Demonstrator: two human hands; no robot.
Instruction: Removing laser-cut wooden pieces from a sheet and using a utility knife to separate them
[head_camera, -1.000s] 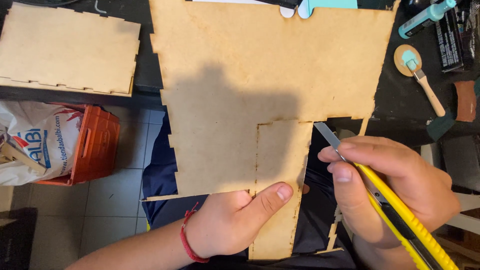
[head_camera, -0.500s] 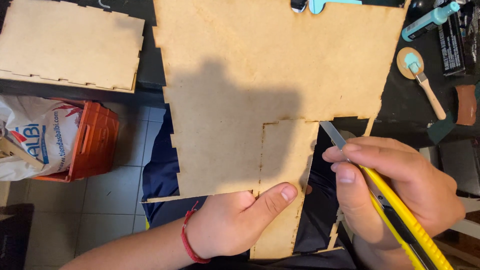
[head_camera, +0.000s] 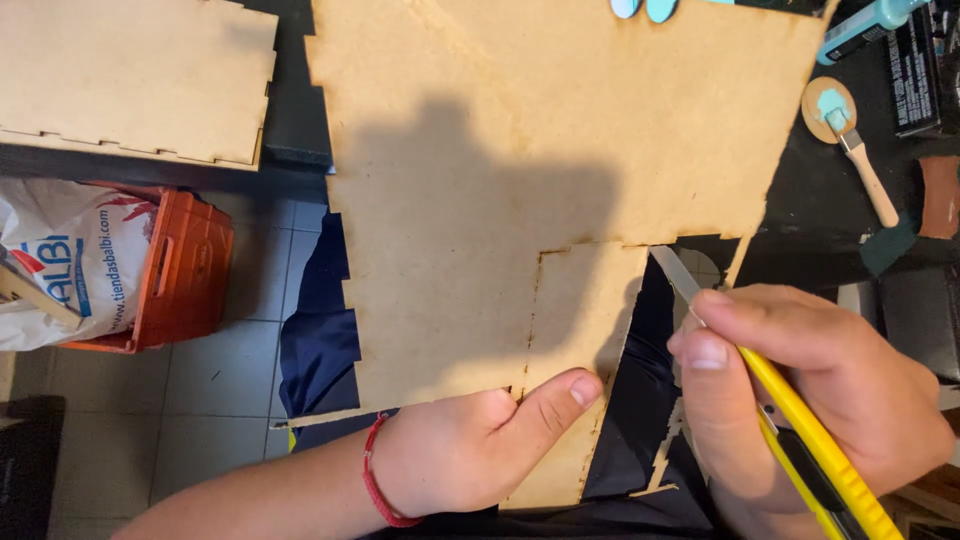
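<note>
Freeing a scored panel from a fibreboard sheet.

Lower centre: left hand (head_camera: 470, 460) pins the scored panel (head_camera: 575, 340) of the fibreboard sheet (head_camera: 520, 150), thumb flat. Lower right: right hand (head_camera: 810, 400) grips a yellow utility knife (head_camera: 800, 420); its blade, higher a second ago, likely next severs the corner.

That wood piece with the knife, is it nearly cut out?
Partly. Scored lines already outline the rectangular panel in the big fibreboard sheet. The right hand holds the yellow utility knife, blade at the panel's top corner; the left hand steadies it. The panel remains attached.
</note>
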